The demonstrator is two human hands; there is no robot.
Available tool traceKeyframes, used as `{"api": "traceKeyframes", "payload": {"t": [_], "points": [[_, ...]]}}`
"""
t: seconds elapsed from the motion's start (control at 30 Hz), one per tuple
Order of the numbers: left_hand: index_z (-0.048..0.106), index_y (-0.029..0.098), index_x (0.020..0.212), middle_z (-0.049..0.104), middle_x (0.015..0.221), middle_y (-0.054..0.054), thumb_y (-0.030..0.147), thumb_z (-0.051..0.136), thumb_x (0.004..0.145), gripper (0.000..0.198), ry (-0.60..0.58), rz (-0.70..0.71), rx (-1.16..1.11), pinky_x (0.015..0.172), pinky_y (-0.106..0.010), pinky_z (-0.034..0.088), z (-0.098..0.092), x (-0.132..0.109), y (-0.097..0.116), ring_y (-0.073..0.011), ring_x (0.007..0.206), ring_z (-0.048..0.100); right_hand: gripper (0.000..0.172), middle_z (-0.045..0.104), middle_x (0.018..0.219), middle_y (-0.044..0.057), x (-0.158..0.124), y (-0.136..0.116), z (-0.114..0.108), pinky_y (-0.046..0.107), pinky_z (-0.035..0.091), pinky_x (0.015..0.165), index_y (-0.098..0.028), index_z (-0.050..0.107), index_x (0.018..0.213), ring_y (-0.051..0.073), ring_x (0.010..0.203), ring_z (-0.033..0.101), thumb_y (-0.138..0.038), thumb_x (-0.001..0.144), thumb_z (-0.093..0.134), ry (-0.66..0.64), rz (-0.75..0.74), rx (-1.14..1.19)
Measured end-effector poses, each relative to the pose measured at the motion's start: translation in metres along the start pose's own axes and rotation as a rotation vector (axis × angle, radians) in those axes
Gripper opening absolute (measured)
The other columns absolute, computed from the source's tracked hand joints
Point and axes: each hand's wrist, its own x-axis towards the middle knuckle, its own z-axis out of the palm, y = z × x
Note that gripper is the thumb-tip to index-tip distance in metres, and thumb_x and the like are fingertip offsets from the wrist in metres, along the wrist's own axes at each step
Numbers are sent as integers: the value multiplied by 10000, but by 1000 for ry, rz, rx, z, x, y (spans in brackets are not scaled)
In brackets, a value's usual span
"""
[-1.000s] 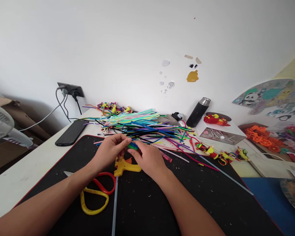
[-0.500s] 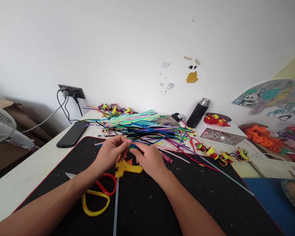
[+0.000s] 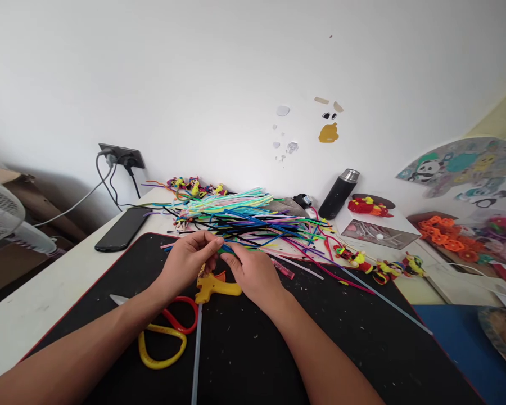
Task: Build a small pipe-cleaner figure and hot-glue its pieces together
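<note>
My left hand [image 3: 191, 259] and my right hand [image 3: 255, 273] meet over the black mat [image 3: 244, 360], fingertips pinched together. Between them is a small piece of blue and green pipe cleaner [image 3: 224, 248], mostly covered by the fingers. Right below the hands lies a yellow hot glue gun [image 3: 217, 287], with a long translucent glue stick [image 3: 197, 354] running from it toward me. Scissors [image 3: 162, 346] with one red and one yellow handle loop rest under my left forearm. Behind the hands spreads a heap of many-coloured pipe cleaners [image 3: 253, 216].
A phone [image 3: 121, 230] lies at the left. Toward the back right stand a black thermos [image 3: 339, 194] and a small drawer box [image 3: 379, 228]. Small pipe-cleaner figures [image 3: 388, 270] lie at the mat's right. A fan [image 3: 4, 216] is at far left.
The hands keep nearly the same pinched pose around the pipe cleaner piece, with only slight finger movement. The whole view has shifted slightly.
</note>
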Motion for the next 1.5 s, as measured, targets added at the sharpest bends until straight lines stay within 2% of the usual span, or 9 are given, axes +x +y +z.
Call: {"api": "traceKeyframes", "payload": {"t": [0.3,0.4,0.57,0.67,0.8,0.93,1.07,1.3,1.5], "points": [[607,187,743,580,527,37,533,810,839,412,-38,-65,-242,408,-203,385,2,1,-7,-99,422,515,313,777,855,49,0,2,4,288,295,616,-232,749,1180,206,745,675,-404,1107,497,66,-52,119],[615,184,751,571,550,38,550,827,821,429,-55,-77,-252,418,-204,365,3,3,-6,-98,444,513,311,725,774,27,1,6,6,282,294,603,-226,747,1013,186,682,619,-410,1094,509,88,-53,228],[731,143,904,594,655,3,690,808,774,568,-131,-109,-416,430,-225,320,-2,5,0,-101,485,486,472,528,534,-51,3,12,7,248,326,504,-205,636,841,123,454,460,-599,1058,493,-63,48,744],[782,134,1058,585,666,1,610,831,798,545,-177,-95,-458,475,-231,315,-7,7,2,-106,528,493,486,467,471,-85,3,14,5,237,284,426,-191,649,897,98,366,366,-646,1021,531,-157,95,984],[825,143,1040,604,695,-25,514,924,720,499,-201,-106,-478,528,-222,320,-11,9,0,-154,677,597,503,431,453,-107,2,13,4,220,254,395,-166,688,999,82,347,313,-656,998,572,-224,83,1144],[839,168,1085,658,721,-45,521,927,719,516,-269,-157,-509,551,-238,369,-13,9,-2,-139,637,572,517,440,449,-104,-1,9,5,216,252,385,-161,688,964,76,339,311,-669,982,592,-292,80,1191],[840,162,966,643,665,-24,498,935,716,429,-293,-146,-518,561,-243,400,-12,8,-4,-108,563,515,513,433,440,-108,-2,7,6,215,261,377,-163,684,953,76,333,307,-668,983,597,-310,73,1201],[774,148,839,622,622,-7,513,923,723,411,-213,-109,-471,547,-234,383,-10,9,-4,-106,541,494,555,540,527,-67,-1,7,5,209,293,407,-181,640,901,77,370,419,-718,991,533,-299,77,1081],[725,149,773,617,623,-1,520,861,798,396,-106,-28,-357,499,-218,272,-10,12,-3,-82,524,392,527,566,640,-62,1,12,10,229,363,465,-189,658,1171,104,435,492,-677,1003,550,-170,54,936]]}}
